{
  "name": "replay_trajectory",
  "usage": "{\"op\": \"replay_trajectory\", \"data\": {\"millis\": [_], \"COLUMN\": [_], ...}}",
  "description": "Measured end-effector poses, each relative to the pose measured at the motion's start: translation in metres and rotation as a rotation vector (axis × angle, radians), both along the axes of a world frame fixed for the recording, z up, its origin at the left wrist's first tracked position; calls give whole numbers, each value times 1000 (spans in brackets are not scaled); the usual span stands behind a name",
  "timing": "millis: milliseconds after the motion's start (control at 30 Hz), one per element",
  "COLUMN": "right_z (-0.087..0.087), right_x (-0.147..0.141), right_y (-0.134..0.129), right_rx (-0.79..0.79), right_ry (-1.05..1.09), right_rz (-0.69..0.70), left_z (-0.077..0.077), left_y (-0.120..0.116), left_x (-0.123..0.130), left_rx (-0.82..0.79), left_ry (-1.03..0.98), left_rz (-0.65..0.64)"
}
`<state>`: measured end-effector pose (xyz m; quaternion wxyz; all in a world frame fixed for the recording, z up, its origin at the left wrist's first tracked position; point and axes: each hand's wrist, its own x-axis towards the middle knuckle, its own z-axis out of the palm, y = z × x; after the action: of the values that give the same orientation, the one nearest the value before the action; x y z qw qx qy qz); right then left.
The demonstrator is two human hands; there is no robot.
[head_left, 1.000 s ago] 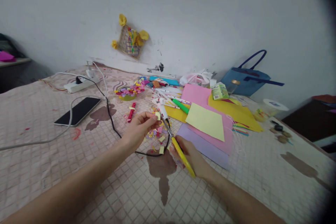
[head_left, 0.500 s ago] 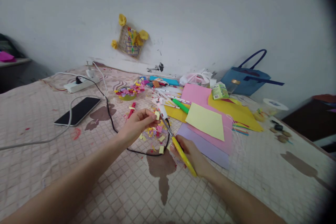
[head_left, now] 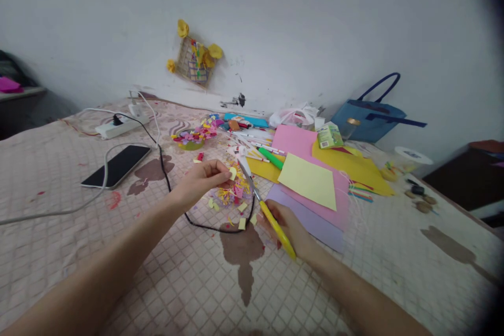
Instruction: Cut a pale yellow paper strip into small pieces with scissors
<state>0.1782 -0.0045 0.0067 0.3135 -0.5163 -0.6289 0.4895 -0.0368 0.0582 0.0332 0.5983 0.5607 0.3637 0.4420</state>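
Between the thumb and fingers of my left hand (head_left: 205, 178) is a small pale yellow paper piece (head_left: 233, 173) with a rounded edge. My right hand (head_left: 286, 228) grips yellow-handled scissors (head_left: 277, 228), whose blades point up and left, just right of the paper piece and apart from it. Below both hands lies a pile of colourful paper scraps (head_left: 232, 194). A few pale yellow squares (head_left: 242, 223) rest beside it, near a black cable (head_left: 212, 229). Behind the blades a white glue gun (head_left: 238, 152) is partly covered.
To the right lie stacked coloured sheets (head_left: 309, 181) and a green marker (head_left: 270, 158). A bowl of paper cut-outs (head_left: 192, 139) stands farther back. On the left are a dark phone (head_left: 118, 166) and a power strip (head_left: 124, 128). A blue bag (head_left: 370, 118) leans at the back right.
The paper piece now has a rounded edge, and my left hand has drawn slightly left and away from the scissors. Another pale yellow scrap shows on the table near my right hand.
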Motion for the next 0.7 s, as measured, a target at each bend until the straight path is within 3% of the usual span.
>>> {"op": "replay_trajectory", "data": {"millis": [100, 233, 500, 600, 700], "right_z": [1, 0, 5, 4, -1], "right_x": [-2, -2, -2, -3, -3], "right_y": [2, 3, 2, 3, 5], "right_rx": [-91, -41, -65, -123, -174], "right_ry": [131, 269, 405, 477, 580], "right_rz": [-42, -68, -83, -55, 11], "left_z": [-2, -6, -17, -13, -6], "left_y": [-9, -24, -34, -33, -33], "left_x": [10, 27, 36, 33, 31], "left_rx": [-38, -83, -76, 34, 297], "left_ry": [49, 123, 163, 110, 153], "left_rz": [-52, -205, -286, -270, -256]}}
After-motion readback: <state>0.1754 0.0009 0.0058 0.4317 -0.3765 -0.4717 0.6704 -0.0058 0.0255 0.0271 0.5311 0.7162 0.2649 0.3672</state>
